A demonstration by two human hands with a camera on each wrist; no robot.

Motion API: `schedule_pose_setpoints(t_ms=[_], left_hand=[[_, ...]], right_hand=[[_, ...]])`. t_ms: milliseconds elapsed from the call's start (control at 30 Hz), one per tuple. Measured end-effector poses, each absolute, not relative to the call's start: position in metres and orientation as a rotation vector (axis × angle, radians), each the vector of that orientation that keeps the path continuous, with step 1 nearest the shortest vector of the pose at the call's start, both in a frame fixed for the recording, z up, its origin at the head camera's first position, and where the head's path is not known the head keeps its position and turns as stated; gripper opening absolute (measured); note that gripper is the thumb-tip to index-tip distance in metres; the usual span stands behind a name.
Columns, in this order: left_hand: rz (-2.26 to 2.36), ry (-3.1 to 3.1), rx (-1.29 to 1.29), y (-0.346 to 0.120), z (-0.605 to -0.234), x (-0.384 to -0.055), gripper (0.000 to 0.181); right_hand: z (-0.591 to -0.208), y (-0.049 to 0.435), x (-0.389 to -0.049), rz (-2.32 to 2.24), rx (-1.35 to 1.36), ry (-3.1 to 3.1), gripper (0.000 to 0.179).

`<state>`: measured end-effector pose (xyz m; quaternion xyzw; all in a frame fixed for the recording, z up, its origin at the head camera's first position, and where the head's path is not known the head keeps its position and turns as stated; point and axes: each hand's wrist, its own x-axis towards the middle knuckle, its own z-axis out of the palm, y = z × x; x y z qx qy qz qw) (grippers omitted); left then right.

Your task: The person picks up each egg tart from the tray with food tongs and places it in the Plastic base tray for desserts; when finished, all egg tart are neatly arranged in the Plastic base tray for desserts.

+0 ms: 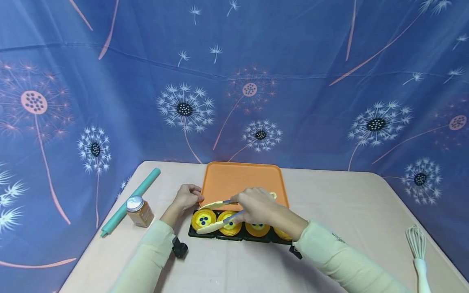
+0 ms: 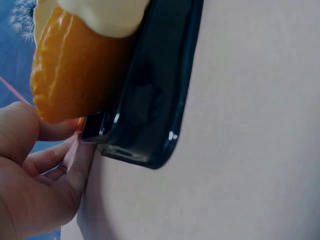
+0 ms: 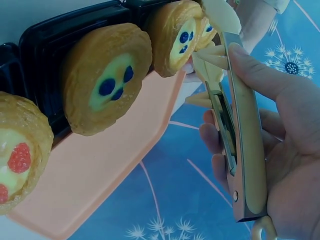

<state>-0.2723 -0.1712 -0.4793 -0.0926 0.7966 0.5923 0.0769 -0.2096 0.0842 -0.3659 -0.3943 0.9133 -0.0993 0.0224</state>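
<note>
My right hand (image 1: 256,205) holds a pair of tongs (image 3: 247,140) with cream, scalloped tips. These tips lie on either side of the leftmost tart (image 1: 203,219), a golden shell with yellow filling and blue berries; whether they press it, I cannot tell. The tart is at the left end of a black tray (image 2: 155,90) divided into compartments. More tarts sit along this tray, among them a blue-berry one (image 3: 112,82) and a red-berry one (image 3: 20,155). My left hand (image 1: 187,196) pinches the near left edge of the orange tray (image 1: 238,179), just behind the black tray.
At the left lie a teal rolling pin (image 1: 146,182) and a jar (image 1: 140,211) with a silver lid. A whisk (image 1: 417,248) with a pale handle lies at the far right. Blue dandelion-print cloth (image 1: 234,101) rises behind the pale table (image 1: 329,195).
</note>
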Motion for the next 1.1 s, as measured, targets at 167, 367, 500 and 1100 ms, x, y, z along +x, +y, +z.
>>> schedule_pose_setpoints(t_ms=[167,367,500,1100], left_hand=[[1.754,2.422,-0.252,-0.170,-0.477,-0.273,0.029],[1.718,2.468,-0.193,-0.170,-0.475,-0.274,0.030],[1.710,2.462,-0.199,-0.172,-0.475,-0.272,0.030],[1.738,2.421,-0.208,-0.173,-0.475,-0.270,0.028]], right_hand=[[-0.365,0.086,-0.210,-0.317,-1.208,2.814,0.066],[-0.358,0.089,-0.208,-0.293,-1.133,2.791,0.081],[-0.355,0.096,-0.205,-0.323,-1.097,2.779,0.080],[-0.343,0.217,-0.209,-0.651,-0.649,2.990,0.085]])
